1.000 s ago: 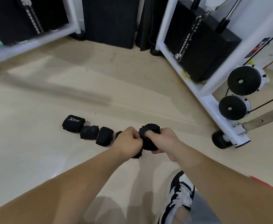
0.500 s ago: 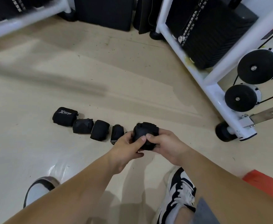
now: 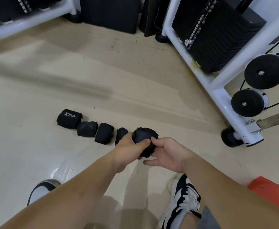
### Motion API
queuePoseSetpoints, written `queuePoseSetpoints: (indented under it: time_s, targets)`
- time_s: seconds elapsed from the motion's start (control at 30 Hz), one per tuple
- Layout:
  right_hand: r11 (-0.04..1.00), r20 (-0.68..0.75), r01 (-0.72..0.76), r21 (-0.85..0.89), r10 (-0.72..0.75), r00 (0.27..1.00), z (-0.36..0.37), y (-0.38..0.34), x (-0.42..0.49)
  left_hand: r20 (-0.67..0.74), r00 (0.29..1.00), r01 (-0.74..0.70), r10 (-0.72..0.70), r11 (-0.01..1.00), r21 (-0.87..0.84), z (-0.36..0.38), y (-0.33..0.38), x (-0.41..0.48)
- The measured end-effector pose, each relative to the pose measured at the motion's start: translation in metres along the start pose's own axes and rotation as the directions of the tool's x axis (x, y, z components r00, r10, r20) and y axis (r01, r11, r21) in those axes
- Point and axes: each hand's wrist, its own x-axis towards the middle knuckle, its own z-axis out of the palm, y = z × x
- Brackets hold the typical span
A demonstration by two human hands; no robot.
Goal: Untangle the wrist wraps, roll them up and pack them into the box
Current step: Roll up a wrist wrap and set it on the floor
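A rolled black wrist wrap (image 3: 143, 137) is held low over the beige floor between both hands. My left hand (image 3: 128, 148) grips it from the left, thumb across its front. My right hand (image 3: 166, 154) holds its right and lower side, with the lower fingers spread. Several rolled black wraps lie in a row on the floor to the left: one with a white logo (image 3: 68, 119), then a second (image 3: 86, 128), a third (image 3: 104, 133) and a narrow one (image 3: 121, 134) partly hidden by my left hand. No box is in view.
A white gym machine frame (image 3: 216, 90) with a black weight stack (image 3: 218, 35) and black pulleys (image 3: 266, 71) stands at the right. Another white frame bar (image 3: 29, 22) runs across the top left. My shoes (image 3: 183, 200) are on the floor below my hands. An orange object (image 3: 272, 190) sits at the right edge.
The view has tilted down a little. My right hand has loosened, its lower fingers now spread under the wrap, while the left thumb stays pressed on it.
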Motion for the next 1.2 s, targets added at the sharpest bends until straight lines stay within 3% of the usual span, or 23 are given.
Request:
queuePoseSetpoints:
  time_s: [0.1,0.27,0.37,0.47,0.57,0.7,0.83,1.0,1.13,1.2]
  targets:
    - [1.0,0.015,-0.004,-0.028,0.004,1.0,0.002,0.001,0.001,-0.097,0.995,-0.017,0.022,0.999,0.05,0.002,0.0,0.002]
    - [1.0,0.003,0.013,0.012,-0.013,1.0,0.002,0.0,-0.001,-0.109,0.994,-0.016,0.016,1.0,0.005,0.01,-0.001,0.005]
    - [0.999,-0.066,0.013,0.041,-0.01,0.998,-0.005,0.002,0.001,-0.057,0.998,0.011,-0.013,1.0,-0.029,0.015,-0.006,0.006]
    - [0.997,-0.2,0.016,0.075,-0.001,0.98,-0.013,0.006,0.004,0.087,0.995,0.06,-0.044,0.98,-0.19,0.019,-0.015,0.006]
    - [0.999,-0.378,0.049,0.004,-0.044,0.925,-0.017,0.011,0.003,0.179,0.98,0.108,-0.085,0.986,-0.125,0.024,-0.014,0.006]
    - [0.985,-0.583,0.038,-0.166,-0.129,0.802,-0.021,0.015,0.006,-0.021,0.996,0.085,-0.083,0.981,0.173,0.033,-0.014,0.011]
    - [0.974,-0.734,-0.027,-0.225,-0.152,0.662,-0.031,0.02,0.019,-0.047,0.993,0.112,-0.105,0.975,0.19,0.035,-0.03,0.019]
    - [0.93,-0.751,-0.073,-0.36,-0.242,0.615,-0.033,0.024,0.052,-0.092,0.986,0.158,-0.137,0.945,0.287,0.022,-0.05,0.024]
    - [0.866,-0.768,-0.159,-0.475,-0.319,0.555,-0.037,0.029,0.08,-0.134,0.975,0.206,-0.179,0.952,0.226,0.003,-0.061,0.027]
    - [0.778,-0.766,-0.271,-0.568,-0.379,0.519,-0.042,0.038,0.092,-0.147,0.972,0.209,-0.182,0.957,0.202,-0.004,-0.066,0.028]
